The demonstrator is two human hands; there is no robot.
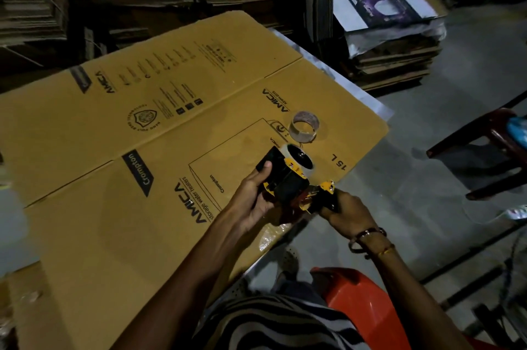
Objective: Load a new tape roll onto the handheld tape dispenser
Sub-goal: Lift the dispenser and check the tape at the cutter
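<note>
Both hands' grip encloses tape dispenser (288,187).

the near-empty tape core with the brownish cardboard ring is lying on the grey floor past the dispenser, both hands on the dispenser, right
Not quite. The head view shows the near-empty tape core on the flattened yellow-brown cardboard box, not the floor. Left hand and right hand do hold the yellow-and-black dispenser.

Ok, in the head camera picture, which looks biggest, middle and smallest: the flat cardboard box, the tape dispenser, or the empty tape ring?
1. Flat cardboard box, by far the biggest.
2. Tape dispenser, held in both hands.
3. Empty tape ring, lying on the box; it sits farther away, but still looks smaller.
</note>
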